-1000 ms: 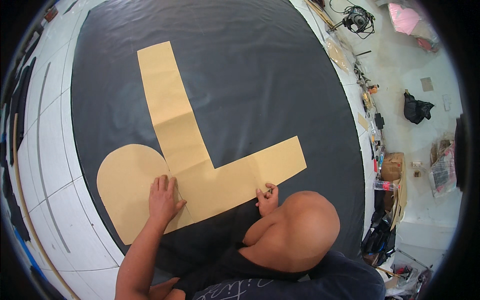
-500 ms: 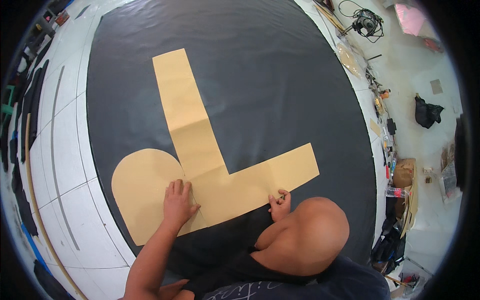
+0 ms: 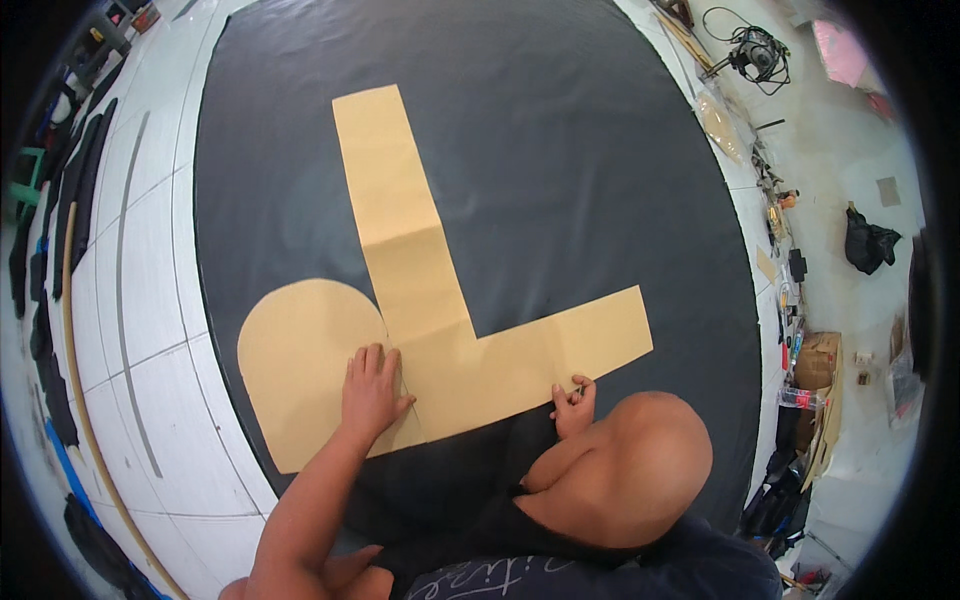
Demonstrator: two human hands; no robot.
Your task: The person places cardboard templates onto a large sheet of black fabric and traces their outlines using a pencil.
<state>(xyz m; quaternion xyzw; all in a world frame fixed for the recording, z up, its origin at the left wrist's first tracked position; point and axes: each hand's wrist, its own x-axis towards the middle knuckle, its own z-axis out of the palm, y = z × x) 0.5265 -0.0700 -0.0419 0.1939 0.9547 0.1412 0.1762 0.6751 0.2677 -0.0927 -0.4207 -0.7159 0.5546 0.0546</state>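
A tan cardboard pattern piece shaped like an L (image 3: 500,375) lies flat on a large black sheet (image 3: 570,180). Against its left side sits a second tan piece with a rounded top (image 3: 300,350), their edges meeting along a thin seam. My left hand (image 3: 373,392) rests open beside that seam, fingers stretched over the rounded piece and thumb reaching towards the L-shaped one. At the lower edge of the L's right arm is my right hand (image 3: 574,405), its fingers curled in a pinch. Something small and dark may be between them; I cannot make it out.
White floor tiles (image 3: 155,330) border the sheet at left, with a long wooden pole (image 3: 85,400) along them. Down the right side are scattered tools, a cardboard box (image 3: 818,360), a clear bottle (image 3: 800,398), a coiled black cable (image 3: 760,55) and a black plastic bag (image 3: 868,240).
The view has shifted a little, so the sheet and pieces sit slightly farther right. Both hands keep nearly the same places on the cardboard.
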